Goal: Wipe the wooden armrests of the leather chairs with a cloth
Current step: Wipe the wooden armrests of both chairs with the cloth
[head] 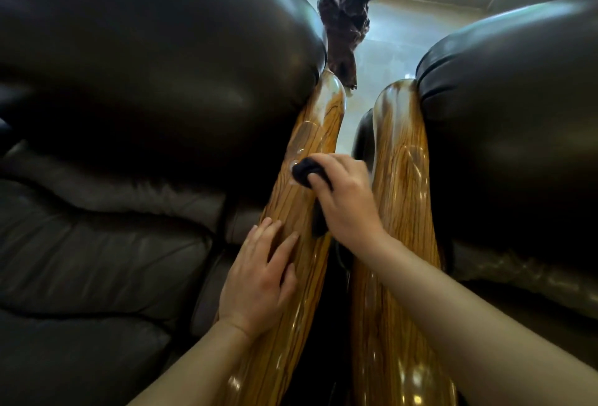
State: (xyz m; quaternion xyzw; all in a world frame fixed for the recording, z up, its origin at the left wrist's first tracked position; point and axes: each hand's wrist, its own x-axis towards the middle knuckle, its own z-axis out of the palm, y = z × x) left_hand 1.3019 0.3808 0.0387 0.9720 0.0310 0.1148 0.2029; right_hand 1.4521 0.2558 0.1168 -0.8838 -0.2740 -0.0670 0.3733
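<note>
The fingers (318, 179) of the right hand (343, 198) are curled tight around a dark cloth (305, 172), pinching it into a wad and pressing it onto the left armrest (301, 211), about halfway along its glossy striped wood. Nearer the person on that same armrest, the left hand (259, 279) lies flat with its fingers (275, 237) loosely spread, gripping nothing, seemingly to brace. Just beside the left armrest, across a narrow dark gap, runs the right armrest (398, 179) of the neighbouring leather chair (504, 98); the cloth is not on it.

The wiping of the left armrest looks to be mid-stroke. Its far rounded end, where it meets the leather chair back (161, 65), probably wants the next pass: push the wad onward with steady pressure, following the curve.
</note>
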